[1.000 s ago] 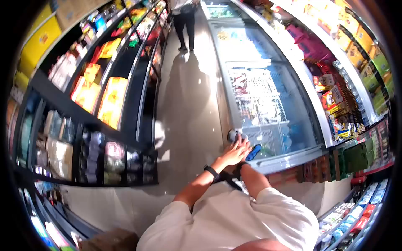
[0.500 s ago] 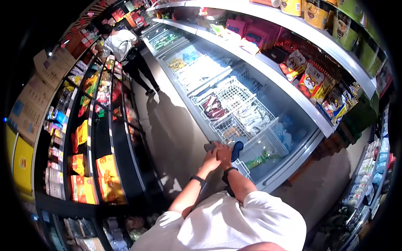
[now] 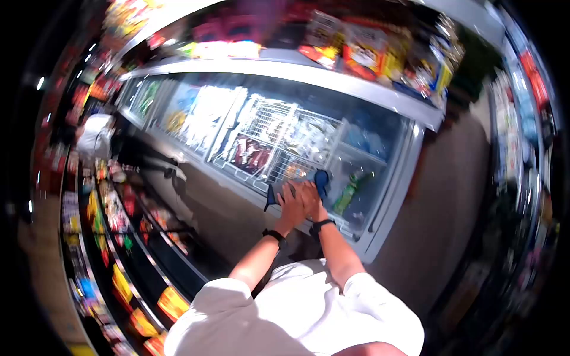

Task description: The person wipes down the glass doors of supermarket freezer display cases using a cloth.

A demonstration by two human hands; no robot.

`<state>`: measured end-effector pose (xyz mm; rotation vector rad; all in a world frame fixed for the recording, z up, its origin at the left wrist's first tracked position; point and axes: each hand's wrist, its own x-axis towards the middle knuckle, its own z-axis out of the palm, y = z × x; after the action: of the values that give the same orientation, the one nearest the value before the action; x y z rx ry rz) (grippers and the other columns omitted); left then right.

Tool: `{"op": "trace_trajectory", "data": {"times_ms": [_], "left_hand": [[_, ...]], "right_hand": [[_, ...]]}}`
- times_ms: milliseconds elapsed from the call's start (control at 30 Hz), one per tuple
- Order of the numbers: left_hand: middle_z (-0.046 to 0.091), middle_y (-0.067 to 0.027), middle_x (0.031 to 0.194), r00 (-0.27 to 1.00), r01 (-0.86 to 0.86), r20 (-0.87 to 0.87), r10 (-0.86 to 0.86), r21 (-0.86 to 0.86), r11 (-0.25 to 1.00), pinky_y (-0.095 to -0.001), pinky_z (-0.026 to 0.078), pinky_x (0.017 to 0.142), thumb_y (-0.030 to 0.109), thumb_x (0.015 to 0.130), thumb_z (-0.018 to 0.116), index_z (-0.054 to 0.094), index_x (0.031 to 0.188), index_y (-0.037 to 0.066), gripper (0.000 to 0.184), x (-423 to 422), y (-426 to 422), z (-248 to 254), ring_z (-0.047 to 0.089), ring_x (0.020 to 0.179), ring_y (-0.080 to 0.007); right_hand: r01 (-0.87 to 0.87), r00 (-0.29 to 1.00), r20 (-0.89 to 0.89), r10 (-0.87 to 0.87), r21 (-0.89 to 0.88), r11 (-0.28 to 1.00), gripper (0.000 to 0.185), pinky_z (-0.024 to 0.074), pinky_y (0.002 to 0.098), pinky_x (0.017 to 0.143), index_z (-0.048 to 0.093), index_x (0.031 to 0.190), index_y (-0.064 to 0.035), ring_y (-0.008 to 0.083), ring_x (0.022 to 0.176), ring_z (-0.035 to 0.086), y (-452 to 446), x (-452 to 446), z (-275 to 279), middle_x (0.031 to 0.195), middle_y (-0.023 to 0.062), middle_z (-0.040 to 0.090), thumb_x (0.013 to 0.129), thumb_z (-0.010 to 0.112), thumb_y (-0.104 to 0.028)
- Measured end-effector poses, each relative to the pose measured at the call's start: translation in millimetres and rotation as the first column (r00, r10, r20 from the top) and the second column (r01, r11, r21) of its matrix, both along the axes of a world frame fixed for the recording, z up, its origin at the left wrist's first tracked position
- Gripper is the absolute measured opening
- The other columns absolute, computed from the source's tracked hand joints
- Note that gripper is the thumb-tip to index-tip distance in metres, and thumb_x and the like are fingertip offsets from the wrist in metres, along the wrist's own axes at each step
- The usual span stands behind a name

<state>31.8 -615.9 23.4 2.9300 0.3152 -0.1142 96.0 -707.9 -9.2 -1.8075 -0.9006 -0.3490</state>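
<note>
My left hand and my right hand meet in front of me, fingers closed and partly overlapping, above the front edge of a glass-topped chest freezer. A dark blue item with a rounded end shows beside my right fingers, and a dark pointed piece sticks out past my left fingers. Whether these are one object is hidden by the hands. Dark bands circle both wrists. Inside the freezer, white wire baskets hold dark red packs and pale packs; green packs lie at the near end.
Over the freezer runs a shelf with snack bags. Black racks with colourful packets stand on the left. A person in a white top is farther down the aisle. More stocked shelves line the right.
The view has swung to the right, so the freezer now lies more across it and the person appears farther left. My hands stay together with the dark blue item.
</note>
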Motion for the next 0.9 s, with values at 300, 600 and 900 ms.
{"op": "trace_trajectory", "data": {"times_ms": [300, 600, 900], "left_hand": [[0.01, -0.038, 0.148, 0.953, 0.293, -0.015, -0.303, -0.214, 0.932, -0.0779, 0.015, 0.096, 0.053, 0.088, 0.055, 0.015, 0.149, 0.016, 0.082, 43, -50, 14, 0.008, 0.139, -0.0547], [0.006, -0.0374, 0.15, 0.734, 0.645, 0.093, -0.673, -0.409, 0.646, -0.0756, 0.003, 0.101, 0.071, 0.087, 0.041, 0.03, 0.147, 0.021, 0.078, 34, -114, 14, -0.003, 0.142, -0.0517], [0.045, -0.0254, 0.134, 0.72, 0.694, 0.399, -0.568, -0.397, 0.601, -0.0676, 0.028, 0.097, 0.056, 0.086, 0.056, 0.056, 0.126, 0.01, 0.061, 14, -60, 15, 0.042, 0.124, -0.0436]], "right_hand": [[-0.072, 0.922, -0.384, -0.047, -0.288, 0.955, 0.06, 0.0477, 0.0453, 0.085, 0.054, 0.128, -0.0037, 0.038, 0.101, 0.059, -73, 38, 36, 0.111, 0.0192, 0.064, 0.072, 0.061, -0.023], [0.303, 0.72, -0.45, -0.528, -0.481, 0.823, 0.066, 0.0389, 0.0433, 0.103, 0.046, 0.137, -0.006, 0.0372, 0.125, 0.046, -144, -21, 40, 0.136, 0.0195, 0.049, 0.077, 0.062, -0.029], [-0.019, 0.924, -0.236, -0.301, -0.814, 0.581, 0.071, 0.0121, 0.0411, 0.119, 0.036, 0.145, -0.0066, 0.0366, 0.144, 0.016, -123, -62, 41, 0.155, 0.0213, 0.019, 0.08, 0.059, -0.025]]}}
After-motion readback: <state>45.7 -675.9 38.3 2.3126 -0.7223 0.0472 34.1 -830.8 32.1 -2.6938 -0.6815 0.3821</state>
